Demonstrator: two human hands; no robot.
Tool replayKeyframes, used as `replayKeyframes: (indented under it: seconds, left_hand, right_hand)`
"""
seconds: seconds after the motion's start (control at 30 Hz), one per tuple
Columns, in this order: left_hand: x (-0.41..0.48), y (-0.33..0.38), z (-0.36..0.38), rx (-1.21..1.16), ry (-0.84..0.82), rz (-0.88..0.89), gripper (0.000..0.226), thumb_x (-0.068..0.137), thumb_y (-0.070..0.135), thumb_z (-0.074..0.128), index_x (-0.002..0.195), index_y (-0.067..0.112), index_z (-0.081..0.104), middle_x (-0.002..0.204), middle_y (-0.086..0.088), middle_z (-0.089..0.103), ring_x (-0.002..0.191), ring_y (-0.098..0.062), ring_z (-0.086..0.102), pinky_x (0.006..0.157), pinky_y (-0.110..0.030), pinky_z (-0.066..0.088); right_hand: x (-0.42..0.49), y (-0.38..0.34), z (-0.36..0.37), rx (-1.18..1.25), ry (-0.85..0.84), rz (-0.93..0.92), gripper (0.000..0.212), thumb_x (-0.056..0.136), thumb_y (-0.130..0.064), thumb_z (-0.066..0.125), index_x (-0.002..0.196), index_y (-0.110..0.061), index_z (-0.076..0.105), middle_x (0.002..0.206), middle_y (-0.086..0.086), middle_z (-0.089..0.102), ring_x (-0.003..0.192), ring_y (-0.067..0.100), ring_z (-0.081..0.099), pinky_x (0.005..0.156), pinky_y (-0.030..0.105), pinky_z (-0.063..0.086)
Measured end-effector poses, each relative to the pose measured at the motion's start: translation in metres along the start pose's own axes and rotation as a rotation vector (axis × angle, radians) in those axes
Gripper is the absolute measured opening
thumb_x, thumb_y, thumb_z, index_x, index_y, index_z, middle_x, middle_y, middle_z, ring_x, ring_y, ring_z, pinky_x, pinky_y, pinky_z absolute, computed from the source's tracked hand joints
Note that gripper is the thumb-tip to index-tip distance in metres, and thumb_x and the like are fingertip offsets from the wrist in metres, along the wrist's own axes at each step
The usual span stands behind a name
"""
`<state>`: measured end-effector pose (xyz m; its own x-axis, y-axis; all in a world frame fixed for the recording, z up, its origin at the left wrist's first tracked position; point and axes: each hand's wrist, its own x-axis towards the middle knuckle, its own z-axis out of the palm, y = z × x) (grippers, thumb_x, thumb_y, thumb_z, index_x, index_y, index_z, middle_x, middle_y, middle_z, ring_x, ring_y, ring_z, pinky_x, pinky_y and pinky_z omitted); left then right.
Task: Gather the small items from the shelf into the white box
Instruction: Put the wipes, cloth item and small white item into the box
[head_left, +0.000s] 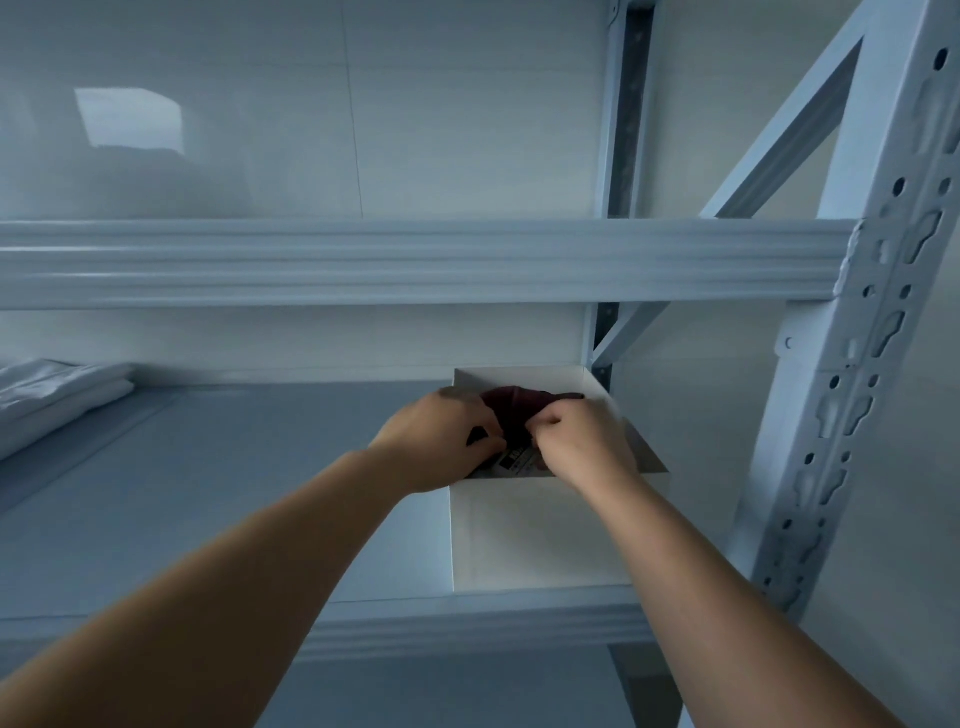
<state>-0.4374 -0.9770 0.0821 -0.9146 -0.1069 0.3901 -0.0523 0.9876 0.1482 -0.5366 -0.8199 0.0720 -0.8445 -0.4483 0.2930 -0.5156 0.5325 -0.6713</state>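
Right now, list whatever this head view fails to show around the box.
All in the head view:
White box interior: front wall and both hands hide it.
Dark red item: left hand and right hand cover parts; kind unclear.
Label: print blurred, too small.
White bundle: cut by left edge.

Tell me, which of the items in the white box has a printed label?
The flat packet between the left hand and right hand; the dark red cloth above it is plain.

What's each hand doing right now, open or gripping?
Left hand: closed, gripping the dark red item inside the white box.
Right hand: closed, pinching the same dark red item.
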Motion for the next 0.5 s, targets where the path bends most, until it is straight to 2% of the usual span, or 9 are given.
replayKeyframes:
  seconds: [0.07, 0.17, 0.23, 0.33, 0.4, 0.47, 0.5]
  left_hand:
    - [-0.007, 0.000, 0.003, -0.021, 0.004, -0.016, 0.024, 0.092, 0.049, 0.049, 0.098, 0.039, 0.069, 0.105, 0.017, 0.060, 0.098, -0.008, 0.054, 0.082, -0.037, 0.051]
    - [-0.018, -0.001, 0.006, -0.040, -0.001, -0.048, 0.031, 0.093, 0.054, 0.045, 0.103, 0.037, 0.069, 0.117, 0.014, 0.058, 0.112, -0.009, 0.049, 0.091, -0.035, 0.048]
    - [-0.025, 0.000, 0.006, -0.076, 0.006, -0.069, 0.038, 0.092, 0.060, 0.044, 0.110, 0.037, 0.067, 0.129, 0.012, 0.054, 0.122, -0.009, 0.046, 0.094, -0.029, 0.041]
    - [-0.036, 0.002, 0.006, -0.123, -0.013, -0.084, 0.055, 0.084, 0.073, 0.047, 0.119, 0.036, 0.065, 0.145, 0.010, 0.044, 0.131, -0.011, 0.040, 0.100, -0.029, 0.037]
    - [-0.044, 0.003, 0.005, -0.139, -0.040, -0.107, 0.049, 0.079, 0.074, 0.055, 0.109, 0.038, 0.067, 0.151, 0.011, 0.039, 0.132, -0.011, 0.040, 0.100, -0.032, 0.040]
    - [-0.049, 0.005, 0.006, -0.119, -0.062, -0.132, 0.027, 0.081, 0.068, 0.060, 0.083, 0.041, 0.064, 0.155, 0.010, 0.034, 0.130, -0.013, 0.043, 0.094, -0.034, 0.045]
    - [-0.051, 0.005, 0.007, -0.101, -0.057, -0.140, 0.025, 0.084, 0.064, 0.061, 0.075, 0.041, 0.059, 0.155, 0.010, 0.034, 0.127, -0.014, 0.047, 0.089, -0.033, 0.047]
  right_hand:
    - [-0.006, -0.001, 0.001, -0.064, 0.060, -0.042, 0.025, 0.088, -0.023, 0.052, 0.075, -0.027, 0.073, 0.075, -0.009, 0.070, 0.075, 0.020, 0.066, 0.065, 0.031, 0.054]
    - [-0.016, -0.003, 0.003, -0.075, 0.126, -0.089, 0.021, 0.093, -0.025, 0.053, 0.093, -0.030, 0.074, 0.082, -0.009, 0.071, 0.074, 0.019, 0.066, 0.059, 0.029, 0.047]
    - [-0.023, -0.003, 0.006, -0.083, 0.170, -0.136, 0.018, 0.094, -0.026, 0.056, 0.099, -0.030, 0.073, 0.089, -0.007, 0.072, 0.079, 0.019, 0.066, 0.061, 0.029, 0.047]
    - [-0.034, -0.002, 0.008, -0.100, 0.214, -0.202, 0.015, 0.095, -0.029, 0.059, 0.103, -0.026, 0.072, 0.101, -0.003, 0.069, 0.086, 0.019, 0.065, 0.068, 0.031, 0.050]
    - [-0.042, -0.002, 0.010, -0.122, 0.224, -0.241, 0.014, 0.094, -0.030, 0.060, 0.102, -0.025, 0.072, 0.102, -0.003, 0.068, 0.086, 0.019, 0.064, 0.071, 0.031, 0.049]
    - [-0.052, -0.001, 0.010, -0.167, 0.239, -0.252, 0.014, 0.093, -0.032, 0.061, 0.101, -0.028, 0.072, 0.102, -0.005, 0.067, 0.089, 0.019, 0.064, 0.078, 0.033, 0.047]
    - [-0.058, -0.001, 0.010, -0.188, 0.249, -0.248, 0.014, 0.093, -0.033, 0.061, 0.101, -0.029, 0.072, 0.103, -0.006, 0.067, 0.094, 0.019, 0.063, 0.084, 0.036, 0.046]
